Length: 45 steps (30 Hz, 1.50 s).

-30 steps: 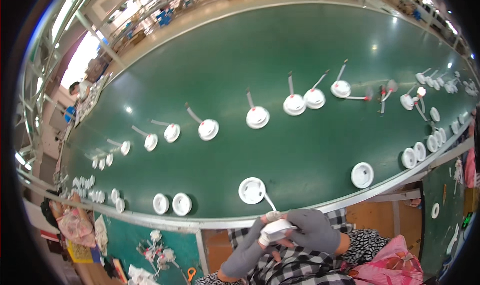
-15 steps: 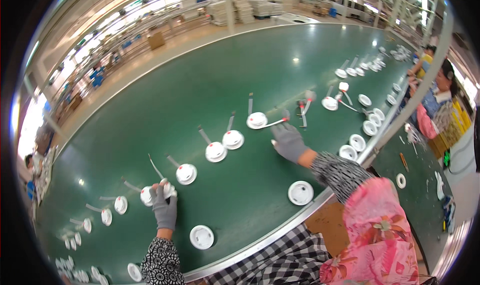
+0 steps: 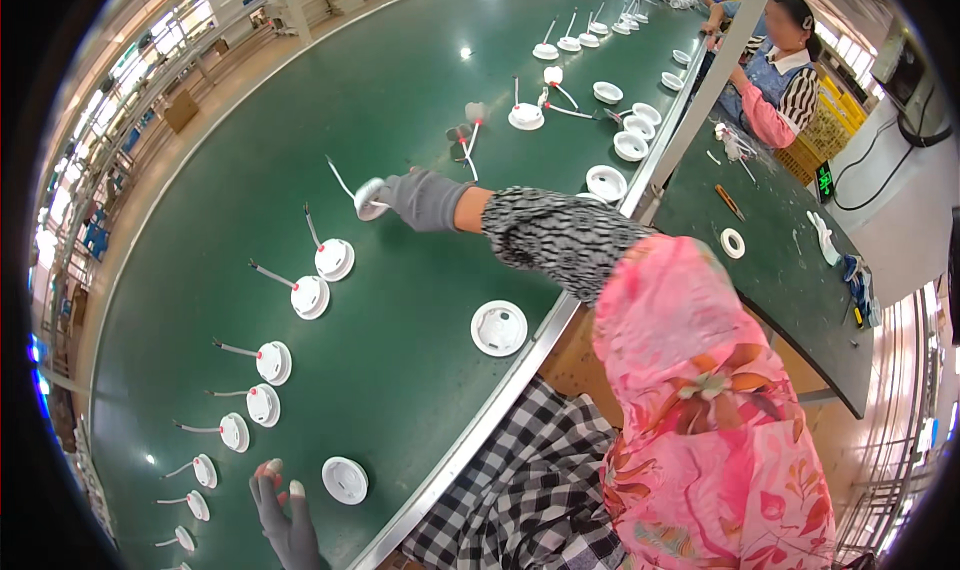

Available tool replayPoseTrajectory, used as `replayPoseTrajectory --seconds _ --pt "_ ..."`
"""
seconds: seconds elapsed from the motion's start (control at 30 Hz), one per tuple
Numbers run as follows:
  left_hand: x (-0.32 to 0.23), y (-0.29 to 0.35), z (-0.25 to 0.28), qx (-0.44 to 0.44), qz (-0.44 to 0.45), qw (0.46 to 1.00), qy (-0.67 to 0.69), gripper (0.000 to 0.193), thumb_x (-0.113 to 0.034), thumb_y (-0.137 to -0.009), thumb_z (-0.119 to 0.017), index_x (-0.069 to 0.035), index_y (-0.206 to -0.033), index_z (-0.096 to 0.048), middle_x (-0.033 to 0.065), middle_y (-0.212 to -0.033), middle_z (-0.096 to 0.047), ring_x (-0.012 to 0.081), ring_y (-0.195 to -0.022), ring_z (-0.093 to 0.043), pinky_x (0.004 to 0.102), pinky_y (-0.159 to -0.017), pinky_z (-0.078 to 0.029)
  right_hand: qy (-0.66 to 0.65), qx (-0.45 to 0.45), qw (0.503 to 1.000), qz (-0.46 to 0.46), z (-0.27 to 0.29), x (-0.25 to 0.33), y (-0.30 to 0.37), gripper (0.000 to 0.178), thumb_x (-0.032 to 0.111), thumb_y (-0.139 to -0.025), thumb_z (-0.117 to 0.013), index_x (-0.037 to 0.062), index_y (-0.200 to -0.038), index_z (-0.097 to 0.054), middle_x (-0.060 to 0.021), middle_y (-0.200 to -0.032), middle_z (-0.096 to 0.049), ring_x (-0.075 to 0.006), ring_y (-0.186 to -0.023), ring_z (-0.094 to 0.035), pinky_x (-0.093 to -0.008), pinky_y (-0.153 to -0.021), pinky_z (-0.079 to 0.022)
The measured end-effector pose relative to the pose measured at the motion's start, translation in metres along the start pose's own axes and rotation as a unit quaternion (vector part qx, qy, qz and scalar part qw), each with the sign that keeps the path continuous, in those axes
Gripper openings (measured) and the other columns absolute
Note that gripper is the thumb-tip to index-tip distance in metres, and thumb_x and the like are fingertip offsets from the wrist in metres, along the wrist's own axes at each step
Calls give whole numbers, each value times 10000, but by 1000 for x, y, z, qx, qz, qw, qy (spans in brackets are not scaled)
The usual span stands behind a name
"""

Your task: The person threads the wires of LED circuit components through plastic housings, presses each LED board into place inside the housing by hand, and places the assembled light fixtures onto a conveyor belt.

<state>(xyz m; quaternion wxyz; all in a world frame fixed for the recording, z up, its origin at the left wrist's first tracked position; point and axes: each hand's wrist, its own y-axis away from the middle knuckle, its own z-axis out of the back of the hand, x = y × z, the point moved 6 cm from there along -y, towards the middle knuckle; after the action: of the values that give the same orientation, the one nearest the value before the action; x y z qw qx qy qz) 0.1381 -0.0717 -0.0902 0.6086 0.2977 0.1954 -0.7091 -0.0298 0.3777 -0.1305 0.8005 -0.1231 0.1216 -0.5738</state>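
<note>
My right hand [image 3: 425, 200], in a grey glove with bare fingertips, grips the edge of a white round housing [image 3: 370, 199] with a wire lead, over the green table. The housing is tilted, and its lead points away to the far left. My left hand [image 3: 285, 518], gloved the same way, is at the bottom with its fingers apart and nothing in them. To its right lies a white round cup-shaped cover [image 3: 345, 480]. A row of housings with leads, among them one housing [image 3: 335, 260] near my right hand, runs down the left side.
Another cover [image 3: 499, 328] lies near the metal table edge [image 3: 470, 410]. Beyond my right hand are grey-and-white parts with red-marked leads [image 3: 470, 140]. A post [image 3: 715, 70] rises at the right edge. Past it, a side bench [image 3: 770, 280] holds tools, and a co-worker [image 3: 775, 80] sits.
The view has swung to the right. My left hand has come away from the housing it touched. My right hand, earlier beside a lead, now holds a housing.
</note>
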Motion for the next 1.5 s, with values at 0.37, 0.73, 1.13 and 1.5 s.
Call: replayPoseTrajectory --seconds 0.37,0.73,1.13,1.5 --pt "-104 100 -80 75 -314 934 -151 452 -114 -823 -591 53 -1240 -536 217 -953 -565 405 -893 -550 468 -792 -440 -565 469 668 115 116 242 149 209 236 -907 -586 31 -946 -606 -114 -805 -641 -224 -733 -656 -376 -625 -535" --pt "-54 133 -68 136 -250 958 -38 94 -119 -776 -669 -69 -834 -616 113 -697 -554 318 -600 -544 426 -536 -427 -562 331 732 198 101 242 188 196 233 -903 -602 39 -910 -627 -168 -773 -603 -341 -790 -626 -434 -712 -480" --pt "-58 135 -115 274 -98 954 73 254 -117 -883 -601 -50 -1128 -613 137 -706 -574 328 -667 -597 427 -616 -467 -274 291 819 412 104 301 189 311 198 -738 -702 136 -1011 -565 -65 -956 -571 -251 -802 -618 -404 -825 -500" --pt "-38 150 -83 -139 -225 936 -231 300 -74 -754 -641 -56 -1052 -672 37 -805 -609 197 -779 -610 389 -839 -462 -875 395 114 -255 85 305 227 523 503 -1015 -405 24 -1199 -510 -33 -783 -580 -163 -703 -584 -272 -548 -426"
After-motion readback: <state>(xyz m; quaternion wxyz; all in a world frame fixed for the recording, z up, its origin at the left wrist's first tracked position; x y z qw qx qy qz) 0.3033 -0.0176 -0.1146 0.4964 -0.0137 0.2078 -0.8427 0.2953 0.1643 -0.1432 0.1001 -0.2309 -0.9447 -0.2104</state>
